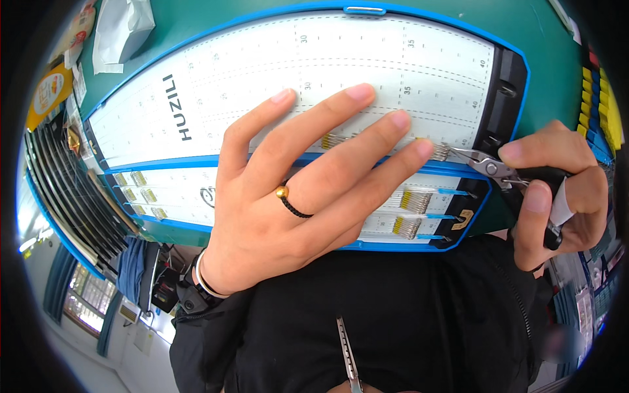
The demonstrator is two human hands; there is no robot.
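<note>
My left hand (pixel 288 177) lies palm down with fingers stretched across a long, open, blue-rimmed case (pixel 419 78) with white lined boards. Beneath its fingertips runs a row of thin wire pieces (pixel 335 141), possibly fish hooks, partly hidden by the fingers. My right hand (pixel 563 190) grips small pliers (pixel 491 168) with black handles, coming in from the right. Their narrow jaws point left and reach the right end of that row; whether they pinch a piece is too small to tell. More bundles of wire pieces (pixel 414 202) sit in the case's nearer half.
A green mat (pixel 458 10) lies under the case. At the far left are a crumpled white paper bag (pixel 121 33) and a yellow package (pixel 49 95). Yellow and blue items (pixel 599 98) stand at the right edge. A metal zipper pull (pixel 347 354) hangs near the lower edge.
</note>
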